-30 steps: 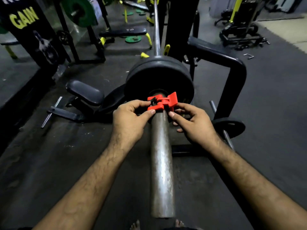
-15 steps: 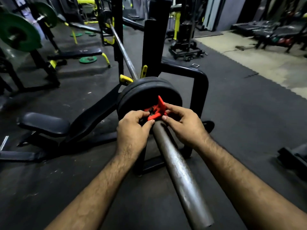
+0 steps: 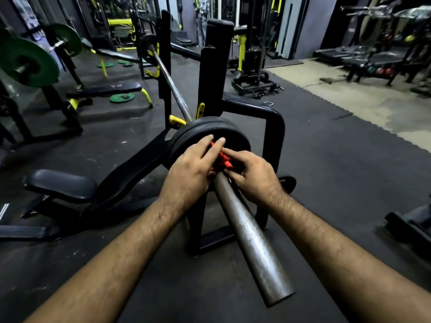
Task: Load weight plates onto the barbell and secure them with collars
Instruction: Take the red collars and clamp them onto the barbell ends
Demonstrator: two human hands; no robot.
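A steel barbell sleeve [image 3: 251,238] runs from the lower right up to two black weight plates [image 3: 198,134] stacked on it at the centre. A red collar [image 3: 222,159] sits on the sleeve right against the outer plate, mostly covered by my hands. My left hand [image 3: 191,169] lies over the collar from the left, its fingers stretched onto the plate face. My right hand [image 3: 251,173] grips the collar from the right with thumb and fingers. The bar's shaft [image 3: 172,89] continues away across the black rack uprights [image 3: 214,73].
A black bench seat [image 3: 60,185] lies low at the left. The rack's black side frame [image 3: 277,136] stands just right of the plates. Green plates [image 3: 28,64] hang on another bar at far left, and others lie on the floor [image 3: 121,97]. Machines stand at the back right.
The view has swung up and to the right. My left hand has moved from pinching the collar to lying over it with fingers on the plate. The collar's red lever no longer sticks up.
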